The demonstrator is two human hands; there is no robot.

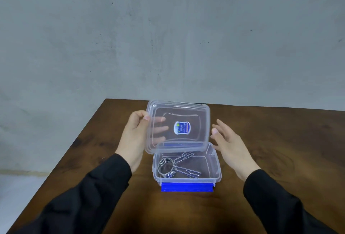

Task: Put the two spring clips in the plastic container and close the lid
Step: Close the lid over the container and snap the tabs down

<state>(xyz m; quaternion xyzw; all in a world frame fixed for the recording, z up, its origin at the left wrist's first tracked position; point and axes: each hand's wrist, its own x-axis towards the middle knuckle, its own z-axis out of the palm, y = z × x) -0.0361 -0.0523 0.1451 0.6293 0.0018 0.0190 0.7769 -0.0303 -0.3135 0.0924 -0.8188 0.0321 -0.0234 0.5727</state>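
Gripping the lid (178, 126) at its left edge, the left hand (133, 136) has its thumb on the near face and its fingers behind, seen through the clear plastic. The lid is held tilted, nearly upright, above the far side of the container (187, 165); its lower edge overlaps the far rim. A blue and white label (182, 127) sits at its centre. The right hand (230, 147) is open with fingers spread, just beside the lid's right edge; contact cannot be confirmed. Both sleeves (89, 194) are black. The container stands on the brown bench (261, 136), open, with a blue latch (187, 187) along its near side. Inside lie the metal clips (176, 165): a coil at left, wire arms reaching right. How many clips there are cannot be told. Grey wall (168, 38) lies beyond.
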